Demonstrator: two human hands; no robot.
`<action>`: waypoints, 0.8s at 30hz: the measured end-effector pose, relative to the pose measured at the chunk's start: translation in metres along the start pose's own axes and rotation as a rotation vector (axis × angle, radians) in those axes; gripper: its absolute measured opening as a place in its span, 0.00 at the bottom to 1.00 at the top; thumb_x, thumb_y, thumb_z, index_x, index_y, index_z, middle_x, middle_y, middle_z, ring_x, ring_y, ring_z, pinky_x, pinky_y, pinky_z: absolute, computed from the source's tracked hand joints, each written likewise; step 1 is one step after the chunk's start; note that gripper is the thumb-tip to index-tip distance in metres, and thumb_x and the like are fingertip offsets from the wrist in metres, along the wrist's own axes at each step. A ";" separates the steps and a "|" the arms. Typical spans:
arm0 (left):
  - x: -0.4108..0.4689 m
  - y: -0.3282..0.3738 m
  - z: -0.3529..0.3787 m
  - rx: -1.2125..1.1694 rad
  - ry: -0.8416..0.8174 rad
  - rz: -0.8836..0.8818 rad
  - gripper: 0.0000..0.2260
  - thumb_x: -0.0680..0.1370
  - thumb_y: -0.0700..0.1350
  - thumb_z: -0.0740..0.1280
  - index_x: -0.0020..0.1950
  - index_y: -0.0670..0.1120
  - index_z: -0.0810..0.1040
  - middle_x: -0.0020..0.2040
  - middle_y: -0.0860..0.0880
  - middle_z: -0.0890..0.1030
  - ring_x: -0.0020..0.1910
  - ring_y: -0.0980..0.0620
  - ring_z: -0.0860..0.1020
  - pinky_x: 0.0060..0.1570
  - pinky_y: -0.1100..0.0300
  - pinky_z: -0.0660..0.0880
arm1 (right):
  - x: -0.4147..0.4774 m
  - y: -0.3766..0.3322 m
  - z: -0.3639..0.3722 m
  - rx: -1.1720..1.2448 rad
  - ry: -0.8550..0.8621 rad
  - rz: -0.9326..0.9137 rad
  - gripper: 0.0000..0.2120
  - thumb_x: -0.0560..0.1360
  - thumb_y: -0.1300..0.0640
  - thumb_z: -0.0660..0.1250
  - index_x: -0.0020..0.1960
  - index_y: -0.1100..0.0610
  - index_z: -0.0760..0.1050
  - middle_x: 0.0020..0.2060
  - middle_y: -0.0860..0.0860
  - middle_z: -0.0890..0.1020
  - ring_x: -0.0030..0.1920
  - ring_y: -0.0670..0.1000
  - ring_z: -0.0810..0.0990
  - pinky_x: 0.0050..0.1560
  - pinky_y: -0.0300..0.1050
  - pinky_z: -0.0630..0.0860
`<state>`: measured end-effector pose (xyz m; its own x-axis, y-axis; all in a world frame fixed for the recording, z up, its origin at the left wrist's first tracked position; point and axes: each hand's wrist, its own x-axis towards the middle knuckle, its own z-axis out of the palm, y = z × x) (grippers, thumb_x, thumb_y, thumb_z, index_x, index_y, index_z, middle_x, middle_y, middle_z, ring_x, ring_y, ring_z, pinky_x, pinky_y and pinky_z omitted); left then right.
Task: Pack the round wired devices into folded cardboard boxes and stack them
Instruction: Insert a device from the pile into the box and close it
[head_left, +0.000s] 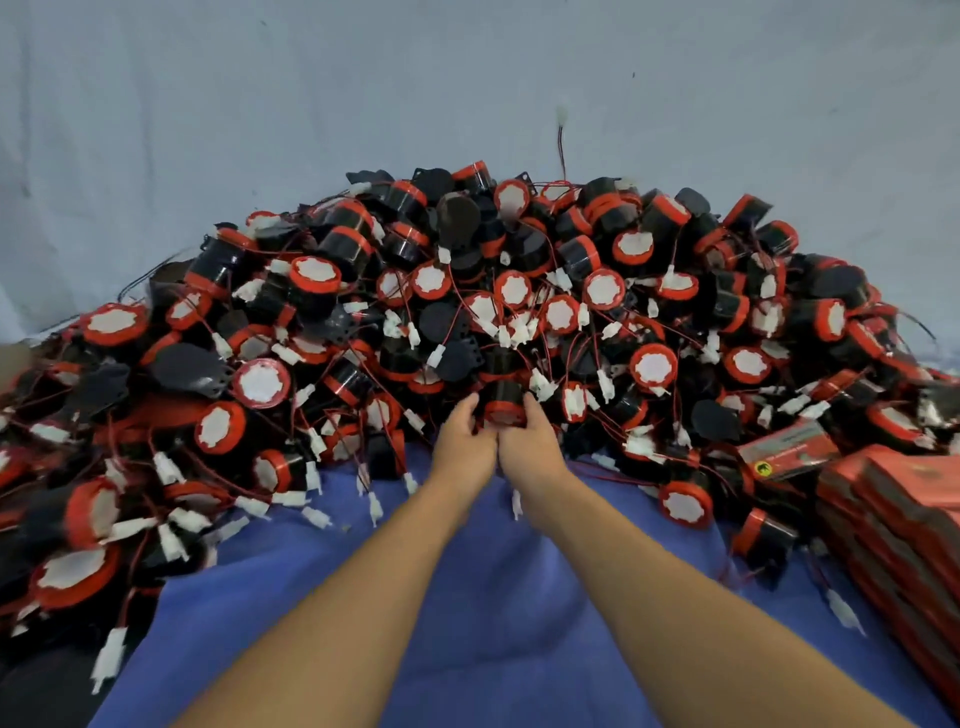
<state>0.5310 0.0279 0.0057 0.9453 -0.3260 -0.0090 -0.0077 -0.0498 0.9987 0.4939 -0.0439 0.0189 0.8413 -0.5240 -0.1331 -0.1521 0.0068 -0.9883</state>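
Forearms (332, 597) stretch forward side by side over a blue cloth (493, 623), wrists nearly touching. At the near foot of a great heap, the left hand (462, 441) and the right hand (532, 441) meet on one round device (503, 404), black-bodied with a red rim. The grip of each hand is clamped on it, left fingers curled against its left side, right fingers curled against its right. The device sits at the edge of the heap (467, 291), touching its neighbours.

To the right, flattened red-and-dark boxes (893, 525) lie stacked along the edge of the cloth. One more box (787, 451), bearing a small round yellow sticker, rests tilted against the heap just above them.

The heap spreads across the whole width behind the hands, rising to a rounded crest in the middle. It is made of the same devices lying at every angle, some showing white-filled red faces, others black backs. Thin red wires (457, 296) and small white plugs (435, 356) tangle all through it and spill onto the cloth at its near edge.

Above the crest a single wire with a white plug (561, 115) stands upright against a pale grey backdrop (260, 104) that fills the far part of the picture
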 end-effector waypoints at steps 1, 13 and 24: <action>0.013 -0.003 0.002 0.019 -0.015 -0.009 0.27 0.83 0.30 0.58 0.81 0.42 0.61 0.76 0.41 0.71 0.70 0.45 0.73 0.62 0.58 0.72 | 0.011 0.002 0.001 0.000 0.012 0.015 0.28 0.79 0.71 0.58 0.77 0.55 0.66 0.62 0.62 0.80 0.61 0.62 0.80 0.63 0.60 0.78; -0.007 -0.013 -0.003 0.180 0.090 0.168 0.22 0.78 0.41 0.74 0.72 0.45 0.75 0.63 0.47 0.82 0.61 0.51 0.81 0.63 0.57 0.78 | -0.024 0.019 -0.021 -0.116 -0.007 -0.115 0.31 0.77 0.70 0.59 0.74 0.45 0.72 0.63 0.51 0.82 0.62 0.55 0.81 0.63 0.59 0.79; -0.182 0.047 -0.039 0.353 0.038 0.359 0.20 0.73 0.52 0.80 0.63 0.55 0.80 0.56 0.51 0.79 0.54 0.54 0.79 0.54 0.59 0.79 | -0.209 -0.023 -0.076 -0.199 -0.157 -0.213 0.33 0.80 0.71 0.60 0.75 0.40 0.69 0.51 0.36 0.81 0.51 0.55 0.78 0.45 0.53 0.79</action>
<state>0.3711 0.1219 0.0563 0.8738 -0.3471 0.3405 -0.4382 -0.2588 0.8608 0.2822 0.0007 0.0749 0.9325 -0.3576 0.0499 -0.0494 -0.2633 -0.9634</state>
